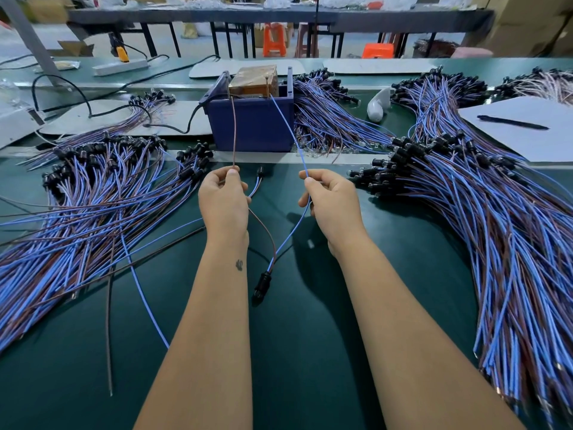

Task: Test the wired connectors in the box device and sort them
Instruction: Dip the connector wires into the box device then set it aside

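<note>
the left hand [224, 197] is pinching the brown wire [234, 131] and the right hand [330, 201] is pinching the blue wire [286, 125], both wires stretching straight ahead to the blue box [251, 122], while their black connector [263, 284] is dangling low between the wrists.

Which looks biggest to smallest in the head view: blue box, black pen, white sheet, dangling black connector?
1. white sheet
2. blue box
3. black pen
4. black connector, though it is nearer the camera, so its rank against the pen is unsure.
</note>
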`<control>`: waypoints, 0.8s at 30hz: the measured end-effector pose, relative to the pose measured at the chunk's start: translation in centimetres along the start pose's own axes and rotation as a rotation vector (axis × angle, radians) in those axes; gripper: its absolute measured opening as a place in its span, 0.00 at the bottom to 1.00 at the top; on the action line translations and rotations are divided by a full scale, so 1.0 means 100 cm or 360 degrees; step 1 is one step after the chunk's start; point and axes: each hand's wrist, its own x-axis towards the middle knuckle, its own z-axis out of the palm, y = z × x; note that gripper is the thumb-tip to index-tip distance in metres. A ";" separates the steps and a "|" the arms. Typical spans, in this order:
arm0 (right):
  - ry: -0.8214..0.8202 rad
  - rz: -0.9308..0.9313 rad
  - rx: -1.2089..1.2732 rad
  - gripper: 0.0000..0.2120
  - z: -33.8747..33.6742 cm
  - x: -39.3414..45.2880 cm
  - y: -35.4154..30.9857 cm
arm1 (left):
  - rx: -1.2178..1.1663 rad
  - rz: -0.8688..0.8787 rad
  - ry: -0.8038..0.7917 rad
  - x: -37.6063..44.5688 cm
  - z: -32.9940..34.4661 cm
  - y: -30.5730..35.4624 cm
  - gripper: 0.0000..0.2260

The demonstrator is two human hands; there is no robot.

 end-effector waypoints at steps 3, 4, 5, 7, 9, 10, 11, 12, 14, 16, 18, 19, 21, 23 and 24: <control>0.0003 -0.0006 -0.0036 0.10 0.001 0.000 0.000 | -0.0003 0.0000 0.0002 0.000 0.000 0.000 0.06; 0.0004 -0.0008 -0.0046 0.10 0.001 0.001 0.000 | -0.0005 0.0003 0.0003 0.000 0.000 0.000 0.06; 0.0004 -0.0012 -0.0052 0.10 0.001 0.000 0.000 | -0.0004 0.0005 0.0003 0.000 0.000 0.000 0.06; -0.0003 -0.0020 -0.0064 0.10 0.002 0.000 0.000 | 0.0001 0.0006 0.0003 0.000 0.000 0.000 0.06; -0.0015 -0.0025 -0.0071 0.10 0.001 0.000 0.000 | 0.0007 0.0010 0.0001 0.000 0.000 0.000 0.06; -0.0022 -0.0027 -0.0078 0.10 0.001 0.000 0.000 | 0.0010 0.0010 -0.0001 0.000 0.000 0.000 0.06; -0.0029 -0.0029 -0.0084 0.10 0.001 0.000 0.001 | 0.0012 0.0009 -0.0002 0.000 0.000 0.000 0.06; -0.0036 -0.0032 -0.0088 0.10 0.001 0.000 0.001 | 0.0011 0.0008 -0.0003 0.000 0.000 0.000 0.06; -0.0047 -0.0039 -0.0098 0.10 0.001 0.000 0.001 | 0.0010 0.0006 -0.0002 0.000 0.000 0.000 0.06; -0.0053 -0.0047 -0.0117 0.10 0.001 0.000 0.001 | 0.0010 0.0004 0.0000 0.000 0.000 0.000 0.06; -0.0057 -0.0054 -0.0123 0.10 0.000 0.000 0.001 | 0.0010 0.0002 0.0000 0.000 0.000 0.000 0.06; -0.0057 -0.0056 -0.0124 0.10 0.000 0.000 0.001 | 0.0010 0.0002 -0.0001 0.000 0.000 0.000 0.06; -0.0060 -0.0054 -0.0140 0.10 0.001 0.000 0.001 | 0.0010 0.0002 -0.0004 0.000 0.000 0.000 0.06; -0.0071 -0.0053 -0.0168 0.10 0.001 0.000 0.001 | 0.0008 0.0003 -0.0007 0.000 0.000 0.000 0.06; -0.0076 -0.0056 -0.0177 0.10 0.001 0.000 0.001 | 0.0007 0.0003 -0.0009 0.000 0.000 0.000 0.07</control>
